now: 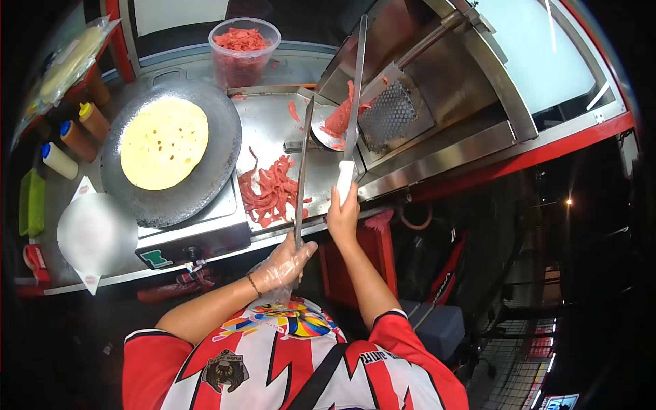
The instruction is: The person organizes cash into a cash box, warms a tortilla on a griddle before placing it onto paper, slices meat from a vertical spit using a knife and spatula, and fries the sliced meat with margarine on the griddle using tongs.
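Observation:
My right hand (pixel 344 217) is wrapped round the white handle of a long knife (pixel 357 96), its narrow blade pointing away from me. In a clear plastic glove, my left hand (pixel 283 263) grips a long thin metal tool (pixel 303 164) with a pointed tip; its exact kind is not clear. Beyond the blades a cone of red meat (pixel 337 121) stands on a round plate (pixel 318 130), against the grill burner (pixel 388 113). Sliced red meat strips (pixel 272 195) lie heaped on the metal tray (pixel 270 130), just ahead of my left hand.
On the left, a yellow flatbread (pixel 164 143) lies on a round black griddle (pixel 222 164). A clear tub (pixel 240 68) of red meat pieces stands behind the tray. Sauce bottles (pixel 78 140), a green container (pixel 31 201) and a blurred round white item (pixel 96 232) line the counter's left side.

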Tool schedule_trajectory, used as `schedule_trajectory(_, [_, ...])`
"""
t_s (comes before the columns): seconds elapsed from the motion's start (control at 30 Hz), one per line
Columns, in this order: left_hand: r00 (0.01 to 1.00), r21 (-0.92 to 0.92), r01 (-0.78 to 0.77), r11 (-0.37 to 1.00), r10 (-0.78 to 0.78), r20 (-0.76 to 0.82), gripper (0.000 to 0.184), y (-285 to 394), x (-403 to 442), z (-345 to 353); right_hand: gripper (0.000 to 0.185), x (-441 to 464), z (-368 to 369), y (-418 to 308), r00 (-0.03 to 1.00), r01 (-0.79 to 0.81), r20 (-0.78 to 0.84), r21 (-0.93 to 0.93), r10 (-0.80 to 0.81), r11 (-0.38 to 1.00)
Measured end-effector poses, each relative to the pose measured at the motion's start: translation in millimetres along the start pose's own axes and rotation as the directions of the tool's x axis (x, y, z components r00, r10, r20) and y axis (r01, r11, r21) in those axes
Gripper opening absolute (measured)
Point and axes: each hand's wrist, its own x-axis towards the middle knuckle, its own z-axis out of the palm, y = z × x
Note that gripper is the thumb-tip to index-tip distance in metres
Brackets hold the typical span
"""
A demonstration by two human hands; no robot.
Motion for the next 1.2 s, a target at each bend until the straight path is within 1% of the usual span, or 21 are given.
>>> schedule_trajectory(0.03, [1.0,-0.014,-0.01,1.0,0.01,0.008,0.045,3.6,3.2,-1.6,0.031,-16.7,2.0,16.8,1.0,0.014,0.001,-0.02,-0.014,1.0])
schedule_trajectory(0.1, [0.998,-0.016,0.068,0.998,-0.068,0.01,0.046,18.4,4.7,-6.3,0.037,-79.3,0.1,53.5,0.972,0.222,-0.068,-0.029,-0.223,0.975])
schedule_trajectory(0.17, [1.0,-0.03,0.005,1.0,-0.005,-0.01,0.046,16.7,10.3,-7.8,0.041,-128.2,-17.8,71.4,0.995,-0.077,0.054,-0.039,0.079,0.996])
schedule_trajectory(0.23, [1.0,-0.024,0.022,0.999,-0.022,0.004,0.047,16.2,10.9,-6.4,0.039,-94.4,-17.0,73.0,0.997,0.03,0.068,-0.002,-0.03,1.0])
schedule_trajectory(0.27, [0.999,-0.012,0.032,0.999,-0.032,0.008,0.049,15.3,13.1,-6.2,0.036,-64.1,-9.9,61.2,0.994,0.107,0.017,0.003,-0.107,0.994])
schedule_trajectory(0.3, [0.999,-0.015,0.033,0.999,-0.032,0.008,0.051,12.7,16.7,-4.5,0.032,-35.1,-11.7,29.9,0.998,0.022,0.053,-0.015,-0.022,1.0])
schedule_trajectory(0.37, [1.0,-0.012,0.001,1.0,-0.002,-0.01,0.052,7.1,26.2,-5.0,0.031,-11.7,-3.5,31.4,0.999,-0.005,0.044,-0.055,0.007,0.998])
schedule_trajectory(0.47, [1.0,0.014,-0.011,1.0,0.012,-0.014,0.072,21.3,40.6,-13.9,0.035,-76.3,-22.8,54.4,0.997,0.062,0.053,-0.077,-0.058,0.995])
schedule_trajectory(0.57, [1.0,0.035,-0.022,0.999,0.022,-0.004,0.073,18.6,54.7,-19.1,0.033,-107.5,-38.2,76.1,0.996,0.056,0.071,-0.107,-0.048,0.993])
schedule_trajectory(0.63, [1.0,0.043,0.001,0.999,0.0,-0.015,0.072,12.0,59.7,-19.1,0.026,-63.9,-38.2,48.4,0.992,0.007,0.124,-0.172,0.014,0.985])
schedule_trajectory(0.7, [0.999,0.012,-0.042,0.999,0.042,-0.013,0.072,21.8,59.4,-18.3,0.023,-32.7,-36.0,26.0,0.993,0.073,0.104,-0.15,-0.058,0.986])
schedule_trajectory(0.77, [0.999,0.015,-0.04,0.999,0.04,-0.036,0.054,25.4,66.2,-19.2,0.029,-55.9,-59.6,31.6,0.988,0.032,0.152,-0.233,0.004,0.972])
schedule_trajectory(0.8, [0.998,0.01,-0.04,0.999,0.041,-0.052,0.048,27.2,70.1,-20.1,0.032,-76.1,-80.5,31.0,0.98,-0.029,0.179,-0.303,0.087,0.953])
schedule_trajectory(0.83, [0.997,0.023,-0.044,0.999,0.045,-0.057,0.047,31.4,71.6,-22.7,0.034,-98.0,-105.9,28.2,0.965,-0.085,0.201,-0.374,0.171,0.923])
schedule_trajectory(0.9, [0.997,0.048,-0.037,0.998,0.04,-0.066,0.046,38.6,71.1,-27.1,0.037,-128.8,-161.0,29.5,0.931,-0.108,0.28,-0.402,0.234,0.909])
schedule_trajectory(0.93, [0.989,0.075,-0.103,0.992,0.11,-0.101,0.046,27.3,79.1,-28.1,0.035,-133.9,-186.5,24.1,0.91,-0.128,0.32,-0.391,0.265,0.911])
schedule_trajectory(0.97, [0.994,0.053,-0.066,0.996,0.07,-0.085,0.046,33.3,74.6,-28.7,0.033,-136.7,-209.1,17.8,0.888,-0.151,0.353,-0.38,0.294,0.913])
schedule_trajectory(1.07, [0.999,-0.055,0.048,0.997,-0.05,-0.019,0.041,52.1,49.0,-28.5,0.031,-119.1,-241.9,-6.0,0.889,-0.125,0.382,-0.325,0.251,0.938])
schedule_trajectory(1.1, [0.999,-0.06,0.035,0.998,-0.035,0.009,0.043,39.6,38.1,-29.8,0.03,-109.5,-242.6,-24.1,0.814,-0.299,0.389,-0.358,0.432,0.885])
schedule_trajectory(1.17, [0.998,-0.07,0.01,0.998,-0.006,0.063,0.048,10.8,12.3,-29.8,0.029,-105.7,-220.8,-15.8,0.885,-0.228,0.349,-0.254,0.309,0.94])
schedule_trajectory(1.2, [0.998,-0.064,0.037,0.997,-0.034,0.052,0.045,2.1,-0.5,-25.4,0.028,-103.3,-198.3,-1.5,0.921,-0.201,0.304,-0.162,0.242,0.966])
